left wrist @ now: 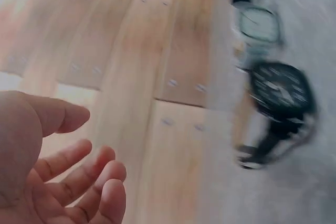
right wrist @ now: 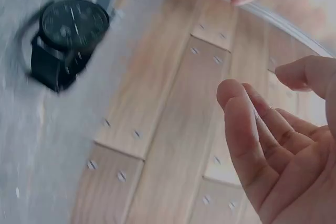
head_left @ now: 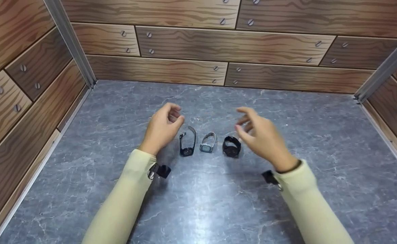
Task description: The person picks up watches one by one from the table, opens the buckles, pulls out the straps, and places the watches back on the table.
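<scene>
Three wristwatches lie in a row on the grey marbled surface. At the left is a watch with a dark square face [head_left: 187,151], its strap unfastened and stretched away from me. The middle one is a small silver watch [head_left: 206,147] with a pale face. A black round-faced watch [head_left: 231,151] with a looped band sits at the right. My left hand [head_left: 161,127] hovers beside the left watch, fingers loosely bent and holding nothing. Beside the black watch hovers my right hand [head_left: 263,137], its thumb and fingers apart with nothing between them. Both wrist views show the watches somewhat blurred.
Wood-patterned panels [head_left: 185,40] wall the back and both sides. Grey metal posts [head_left: 71,44] stand at the rear corners. The marbled surface [head_left: 198,210] stretches toward me between my forearms, and small black devices [head_left: 164,171] are strapped at my wrists.
</scene>
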Tool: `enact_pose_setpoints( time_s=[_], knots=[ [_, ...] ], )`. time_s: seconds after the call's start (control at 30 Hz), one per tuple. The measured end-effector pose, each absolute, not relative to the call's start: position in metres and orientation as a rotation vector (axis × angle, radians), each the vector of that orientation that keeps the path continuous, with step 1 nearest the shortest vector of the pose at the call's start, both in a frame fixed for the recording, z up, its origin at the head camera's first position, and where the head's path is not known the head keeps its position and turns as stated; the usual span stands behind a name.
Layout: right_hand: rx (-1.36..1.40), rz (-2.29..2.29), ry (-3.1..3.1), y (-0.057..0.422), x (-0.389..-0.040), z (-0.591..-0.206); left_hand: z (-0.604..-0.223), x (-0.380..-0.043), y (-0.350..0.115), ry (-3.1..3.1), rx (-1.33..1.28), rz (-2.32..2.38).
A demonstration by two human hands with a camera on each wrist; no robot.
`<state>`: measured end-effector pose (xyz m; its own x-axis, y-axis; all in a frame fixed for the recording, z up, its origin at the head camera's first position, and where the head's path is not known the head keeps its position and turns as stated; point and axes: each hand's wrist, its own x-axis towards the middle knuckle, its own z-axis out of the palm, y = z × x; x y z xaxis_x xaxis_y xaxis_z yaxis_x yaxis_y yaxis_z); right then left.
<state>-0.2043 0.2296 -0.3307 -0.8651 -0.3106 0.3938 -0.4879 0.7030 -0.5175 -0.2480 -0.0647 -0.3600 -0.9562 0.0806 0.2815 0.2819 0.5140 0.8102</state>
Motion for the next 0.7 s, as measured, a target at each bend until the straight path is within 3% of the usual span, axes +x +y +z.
enact_pose_setpoints(
  time_s=[0.37,0.7],
  knots=[
    [0.621,0.781,-2.407,0.266,-0.181,-0.314,-0.322,-0.215,-0.062,-2.486,-0.61,-1.192],
    [0.594,0.675,-2.588,0.273,-0.171,-0.312,-0.32,-0.207,-0.058,-2.534,-0.702,-1.087]
  ],
)
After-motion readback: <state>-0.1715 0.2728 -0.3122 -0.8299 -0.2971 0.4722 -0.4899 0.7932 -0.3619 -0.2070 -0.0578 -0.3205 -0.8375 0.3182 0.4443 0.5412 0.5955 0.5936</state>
